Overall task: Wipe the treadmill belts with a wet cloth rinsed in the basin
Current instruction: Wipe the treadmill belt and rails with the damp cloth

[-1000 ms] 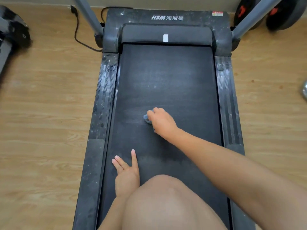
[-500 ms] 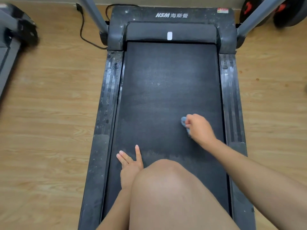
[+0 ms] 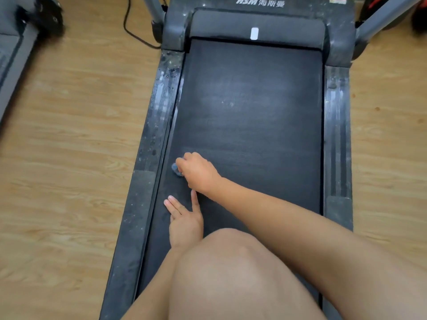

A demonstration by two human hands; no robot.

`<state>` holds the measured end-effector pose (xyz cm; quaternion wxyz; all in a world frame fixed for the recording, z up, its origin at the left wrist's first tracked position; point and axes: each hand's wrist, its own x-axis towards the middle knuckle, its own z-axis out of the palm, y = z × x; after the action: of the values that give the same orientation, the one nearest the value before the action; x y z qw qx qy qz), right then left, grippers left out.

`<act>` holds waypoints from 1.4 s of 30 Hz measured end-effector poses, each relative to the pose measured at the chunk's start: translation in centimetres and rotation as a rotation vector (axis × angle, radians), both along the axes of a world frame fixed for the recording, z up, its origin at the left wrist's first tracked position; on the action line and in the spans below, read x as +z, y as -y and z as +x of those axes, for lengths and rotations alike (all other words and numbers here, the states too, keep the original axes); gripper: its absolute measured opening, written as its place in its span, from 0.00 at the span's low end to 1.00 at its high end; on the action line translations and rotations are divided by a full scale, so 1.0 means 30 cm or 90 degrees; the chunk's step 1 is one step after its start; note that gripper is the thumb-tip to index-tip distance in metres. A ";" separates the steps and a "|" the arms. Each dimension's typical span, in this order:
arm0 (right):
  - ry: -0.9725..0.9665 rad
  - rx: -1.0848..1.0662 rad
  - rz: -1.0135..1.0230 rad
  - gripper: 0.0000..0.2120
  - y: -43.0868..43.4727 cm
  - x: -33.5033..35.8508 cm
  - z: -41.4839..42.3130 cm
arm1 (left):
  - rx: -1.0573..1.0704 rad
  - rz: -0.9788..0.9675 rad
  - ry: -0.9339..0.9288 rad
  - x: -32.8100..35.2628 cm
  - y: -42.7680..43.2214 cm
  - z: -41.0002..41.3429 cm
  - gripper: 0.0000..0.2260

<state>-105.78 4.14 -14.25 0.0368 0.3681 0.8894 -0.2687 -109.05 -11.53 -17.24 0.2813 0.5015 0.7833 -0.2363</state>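
Note:
The black treadmill belt (image 3: 254, 116) runs up the middle of the head view, dusty grey in its far half. My right hand (image 3: 197, 173) grips a small blue-grey cloth (image 3: 176, 169) and holds it down on the belt near the left edge. Only a corner of the cloth shows past my knuckles. My left hand (image 3: 184, 219) rests flat on the belt just below, fingers straight and spread. My bare knee (image 3: 231, 262) covers the near part of the belt.
Speckled dark side rails (image 3: 157, 116) flank the belt, with the motor cover (image 3: 256, 21) and grey uprights at the far end. A black cable (image 3: 131, 31) lies on the wooden floor (image 3: 69, 135). Another machine (image 3: 13, 54) sits at far left. No basin shows.
My right hand has swept the cloth from the belt's right side across to its left edge. My left hand stays planted on the belt. The camera has moved closer.

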 end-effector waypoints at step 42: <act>0.226 -0.159 0.089 0.18 0.141 0.042 1.095 | 0.025 0.002 0.028 0.005 0.063 -0.064 0.47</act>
<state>-72.92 -0.08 -12.98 0.1336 0.5186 0.8329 -0.1398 -110.97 -13.41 -17.09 0.3023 0.4915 0.7869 -0.2185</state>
